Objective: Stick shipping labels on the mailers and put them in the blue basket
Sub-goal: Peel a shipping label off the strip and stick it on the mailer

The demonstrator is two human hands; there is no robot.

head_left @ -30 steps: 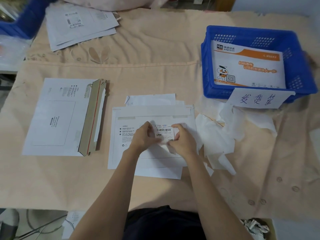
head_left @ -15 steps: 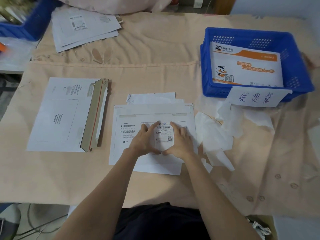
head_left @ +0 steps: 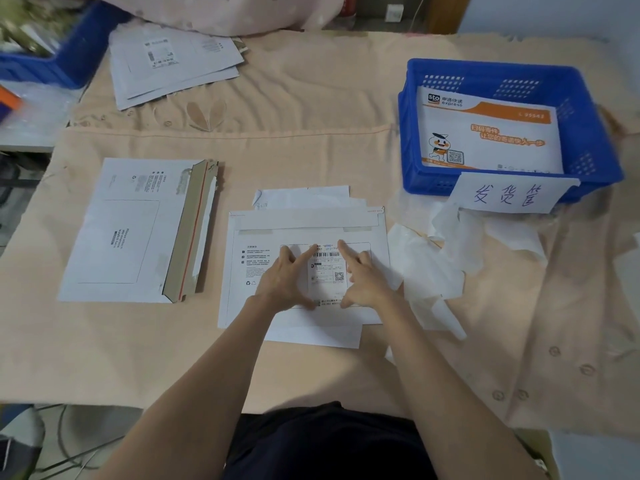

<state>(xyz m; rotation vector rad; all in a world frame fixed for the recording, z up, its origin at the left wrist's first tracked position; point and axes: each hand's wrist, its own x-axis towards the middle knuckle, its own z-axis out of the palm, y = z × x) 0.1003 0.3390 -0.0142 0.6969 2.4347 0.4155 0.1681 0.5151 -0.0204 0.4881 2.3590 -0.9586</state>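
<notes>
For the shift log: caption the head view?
Both hands press a shipping label onto a white mailer.

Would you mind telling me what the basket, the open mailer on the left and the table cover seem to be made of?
The basket looks like moulded blue plastic, slightly glossy, with perforated walls. The open mailer seems to be cardboard: matte white outside, raw brown on the open flap, which has a red tear strip. The table cover is probably woven fabric, peach and matte; it wrinkles and has sewn-on buttons.
</notes>
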